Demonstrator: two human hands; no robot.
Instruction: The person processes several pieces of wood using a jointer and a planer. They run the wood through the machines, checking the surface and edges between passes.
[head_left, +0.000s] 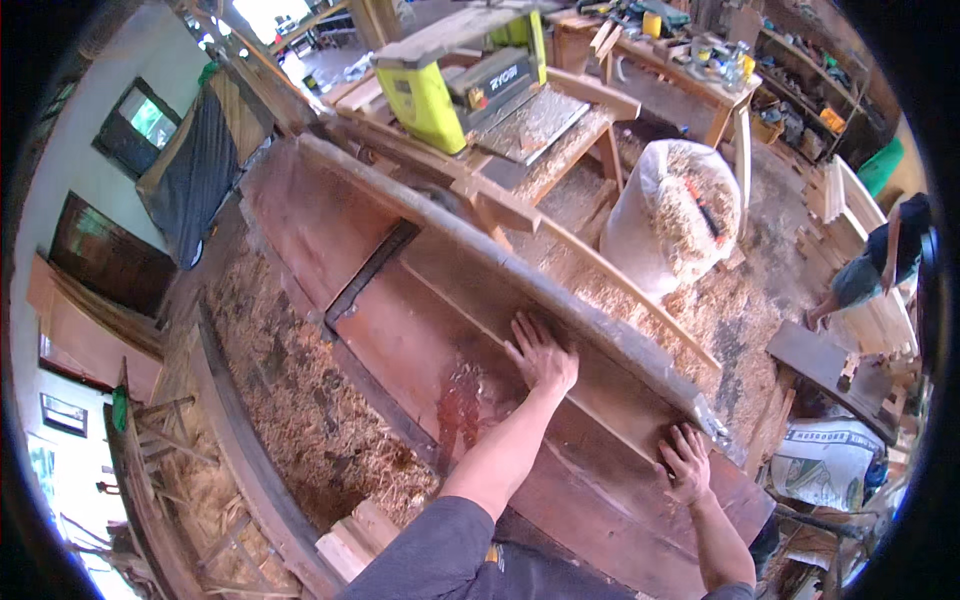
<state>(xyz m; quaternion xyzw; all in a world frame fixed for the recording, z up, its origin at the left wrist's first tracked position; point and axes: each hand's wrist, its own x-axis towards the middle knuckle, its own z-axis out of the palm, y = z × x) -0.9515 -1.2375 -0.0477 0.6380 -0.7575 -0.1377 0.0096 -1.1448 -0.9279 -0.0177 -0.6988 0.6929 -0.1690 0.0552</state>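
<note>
The person's left hand (543,360) lay palm down with fingers spread, and the right hand (687,467) rested likewise, farther toward the lower right; both were unclenched, grasping nothing. Under these 2 hands, a long, brown, trough-like hull (395,325) stretched diagonally across the middle, its sloping inner side dusty, with a glossy dark red patch (460,410) and 1 dark, angular crosspiece (370,278). Curly pale shavings (285,400) littered the floor to its left. Beyond its far edge, a bulging white sack (628,225) brimmed with shavings, an orange-and-black tool (705,208) lying on top. Behind stood a lime-green machine (425,103), its flat bed (530,125) sprinkled with wood bits.
</note>
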